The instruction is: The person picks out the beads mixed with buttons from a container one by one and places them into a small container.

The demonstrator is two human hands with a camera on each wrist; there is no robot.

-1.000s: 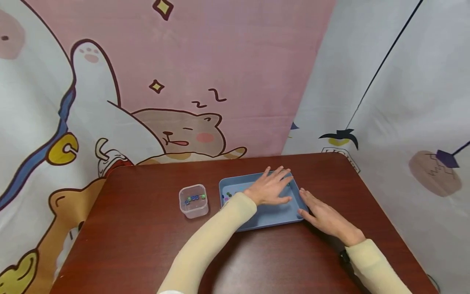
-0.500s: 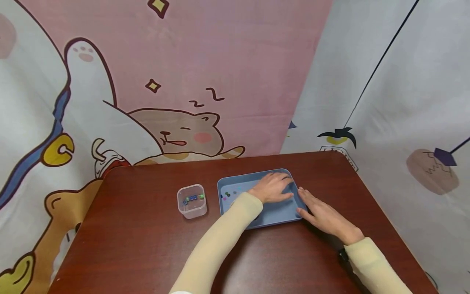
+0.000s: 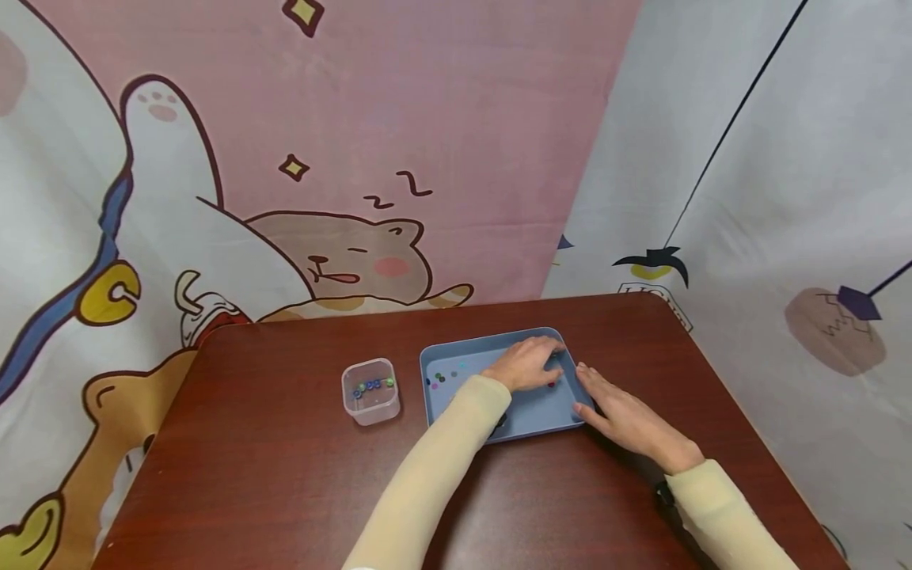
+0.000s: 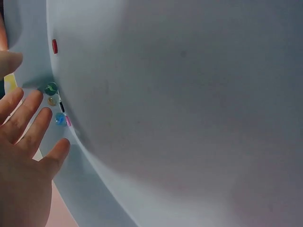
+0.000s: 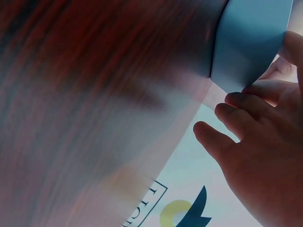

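My left hand (image 3: 526, 364) is inside the blue tray (image 3: 492, 343), over its right half, fingers spread and slightly bent. In the left wrist view, those fingertips are close to a green marble (image 4: 50, 88), an amber marble (image 4: 51, 100) and a blue marble (image 4: 60, 118) at the tray's edge. Beside the marbles lie a black disc (image 4: 61, 107) and a pink disc (image 4: 68, 120); a red disc (image 4: 54, 46) lies apart from them. My right hand (image 3: 630, 416) rests against the tray's right rim with its fingers extended, touching the outside wall.
A clear square plastic box (image 3: 371, 416) left of the tray holds several blue and green marbles (image 3: 374, 385). Several small coloured discs (image 3: 438, 377) lie at the tray's left end. The brown table (image 3: 285, 459) meets a cartoon-print cloth (image 3: 484, 158) behind.
My left hand has lowered into the tray and its spread fingers have bent downward. The red disc has come into sight beside its thumb. My right hand stays at the rim.
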